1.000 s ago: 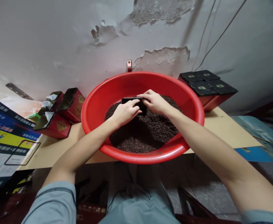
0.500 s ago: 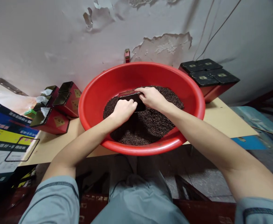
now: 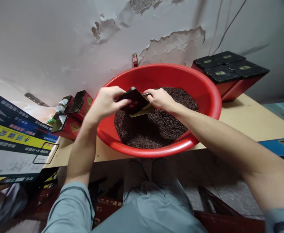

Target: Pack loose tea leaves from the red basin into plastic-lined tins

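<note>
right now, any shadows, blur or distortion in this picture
Head view: deep shadow over the dark loose material in the red basin; head view: dimness beneath the table; head view: black-topped tins at right seem to lean outward, likely lens distortion; head view: soft lettering on the printed box.

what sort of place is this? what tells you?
Probably a small, makeshift workroom for dry goods, perhaps loose tea: a big red plastic basin of dark, tea-like bits, black-topped red tins grouped beside it, and a wall with peeling plaster.
</note>
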A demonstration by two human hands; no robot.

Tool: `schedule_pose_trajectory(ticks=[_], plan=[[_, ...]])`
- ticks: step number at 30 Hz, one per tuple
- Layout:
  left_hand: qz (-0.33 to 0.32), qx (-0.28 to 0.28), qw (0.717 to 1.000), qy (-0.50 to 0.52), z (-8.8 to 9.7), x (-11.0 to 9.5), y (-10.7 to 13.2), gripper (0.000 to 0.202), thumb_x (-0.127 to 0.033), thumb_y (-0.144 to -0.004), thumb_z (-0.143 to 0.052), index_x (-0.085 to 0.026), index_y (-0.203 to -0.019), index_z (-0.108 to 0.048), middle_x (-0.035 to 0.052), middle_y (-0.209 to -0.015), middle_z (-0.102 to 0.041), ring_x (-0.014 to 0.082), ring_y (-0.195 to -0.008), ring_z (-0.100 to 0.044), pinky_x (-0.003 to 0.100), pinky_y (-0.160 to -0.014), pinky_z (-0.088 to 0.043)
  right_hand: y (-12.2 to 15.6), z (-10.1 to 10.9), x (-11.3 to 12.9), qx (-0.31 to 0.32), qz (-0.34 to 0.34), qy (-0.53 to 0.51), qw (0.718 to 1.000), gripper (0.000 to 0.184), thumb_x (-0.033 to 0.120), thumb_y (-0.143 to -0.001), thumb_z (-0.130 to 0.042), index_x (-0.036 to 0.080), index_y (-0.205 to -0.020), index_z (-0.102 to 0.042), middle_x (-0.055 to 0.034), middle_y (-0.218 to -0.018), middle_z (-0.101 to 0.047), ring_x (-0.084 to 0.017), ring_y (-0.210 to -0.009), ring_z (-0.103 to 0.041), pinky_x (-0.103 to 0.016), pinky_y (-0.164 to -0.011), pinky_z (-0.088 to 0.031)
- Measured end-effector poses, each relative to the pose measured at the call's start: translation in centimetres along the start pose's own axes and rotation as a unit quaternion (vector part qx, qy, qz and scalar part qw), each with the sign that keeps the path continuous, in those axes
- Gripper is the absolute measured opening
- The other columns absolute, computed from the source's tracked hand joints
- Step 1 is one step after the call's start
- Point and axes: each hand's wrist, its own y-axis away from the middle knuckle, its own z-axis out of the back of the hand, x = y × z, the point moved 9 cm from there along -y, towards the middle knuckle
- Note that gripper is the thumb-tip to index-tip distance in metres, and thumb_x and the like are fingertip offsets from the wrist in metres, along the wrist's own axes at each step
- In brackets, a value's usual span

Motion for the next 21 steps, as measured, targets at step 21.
schedule_pose_trajectory(ticks=[21], plan=[[0.014,0.135,0.964,-0.230,-7.7,1.2,0.4,0.019,-0.025,-0.100,-0.063,-0.021,-0.107,-0.080,0.0114,-0.101,-0.081,0.0277,-0.098,-0.078,0.033,-0.080,-0.057,-0.7,0.4,-0.7,-0.069,-0.013,0.023,0.997,0.043,0.026,-0.097,-0.052,0.020,-0.130,-0.079,-0.0143,-0.109,-0.081,-0.034,-0.107,-0.073,-0.051,-0.101,-0.057]])
